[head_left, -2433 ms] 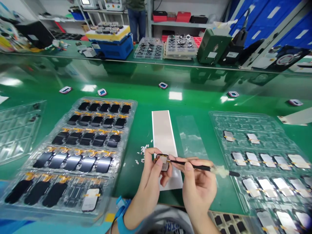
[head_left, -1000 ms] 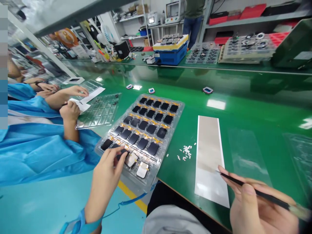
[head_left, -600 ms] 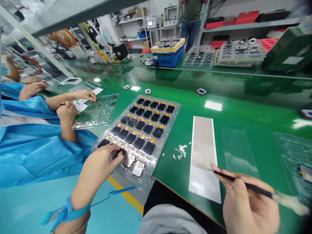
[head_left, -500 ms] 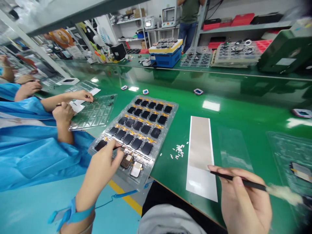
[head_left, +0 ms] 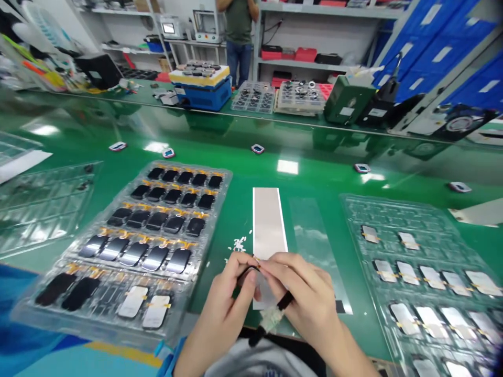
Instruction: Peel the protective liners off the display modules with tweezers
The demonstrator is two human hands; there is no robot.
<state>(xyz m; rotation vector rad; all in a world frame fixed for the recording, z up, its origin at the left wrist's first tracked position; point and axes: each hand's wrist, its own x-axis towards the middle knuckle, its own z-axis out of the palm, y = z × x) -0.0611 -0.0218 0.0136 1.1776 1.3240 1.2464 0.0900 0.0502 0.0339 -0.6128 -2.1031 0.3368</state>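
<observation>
My left hand (head_left: 230,309) and my right hand (head_left: 306,298) meet above a silver-grey film strip (head_left: 267,220) on the green mat. The left fingers pinch a small dark display panel (head_left: 247,276), mostly hidden by my fingers, with a gold flex tab at its edge. My right hand grips a slim black tool (head_left: 281,305) with a white fluffy band, its end pointing down towards my body. White scraps (head_left: 239,244) lie just left of the strip. A tray of dark display panels (head_left: 223,180) lies to the left, and a tray of light-faced panels (head_left: 393,205) to the right.
A clear film sheet (head_left: 310,235) lies right of the strip, and an empty clear tray (head_left: 47,207) lies far left. Small pink-rimmed parts (head_left: 257,148) dot the mat. Beyond the far bench edge (head_left: 275,121) stand machines, trays and a standing person (head_left: 238,26).
The view has swung back right from the seated co-workers. My left hand has left the dark tray and joined my right hand above the strip, now pinching a panel.
</observation>
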